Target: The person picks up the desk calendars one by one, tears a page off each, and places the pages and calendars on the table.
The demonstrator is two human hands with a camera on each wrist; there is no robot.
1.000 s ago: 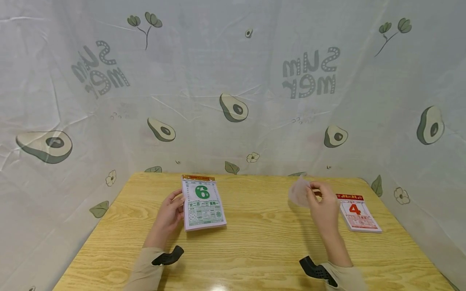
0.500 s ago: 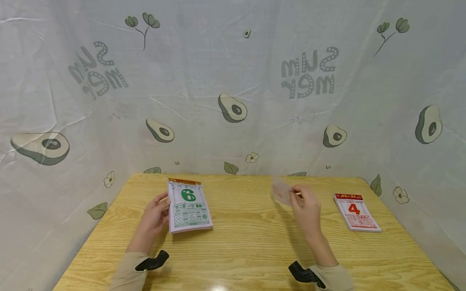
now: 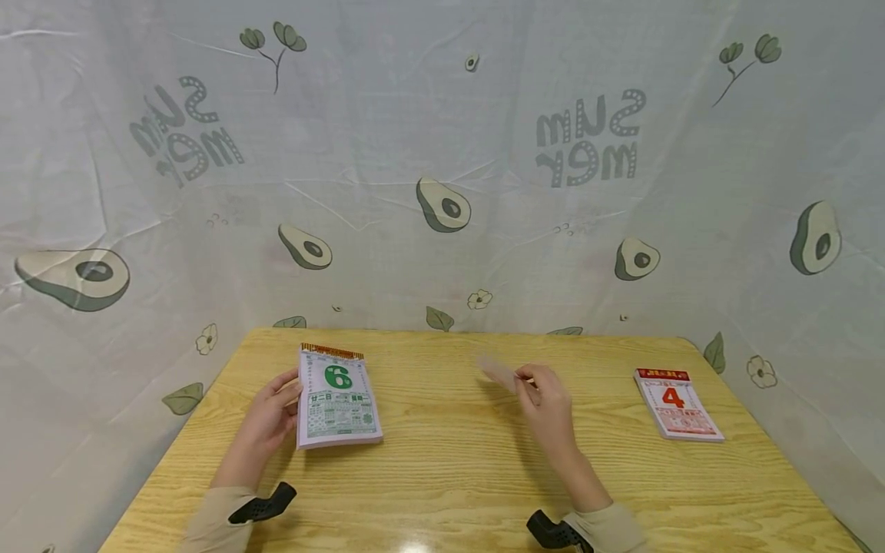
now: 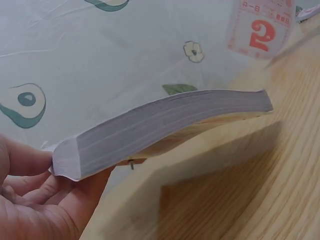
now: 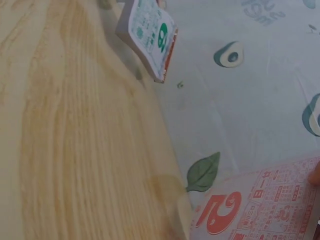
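My left hand grips a thick tear-off calendar by its left edge, thumb above and fingers beneath. Its top sheet carries a green 6. In the left wrist view the pad is slightly bent and raised, casting a shadow below it. Between thumb and fingers, my right hand pinches a loose, thin calendar page. A red 5 is printed on that page in the right wrist view. Only a fingertip of the right hand shows there.
A second tear-off calendar, with a red 4 and a red header, lies flat on the right of the wooden table. Behind the table hangs a pale curtain with avocado prints.
Both hands have moved left, the left one carrying the calendar and the right one the loose page. The page has also come a little lower. The red-4 calendar stays put.
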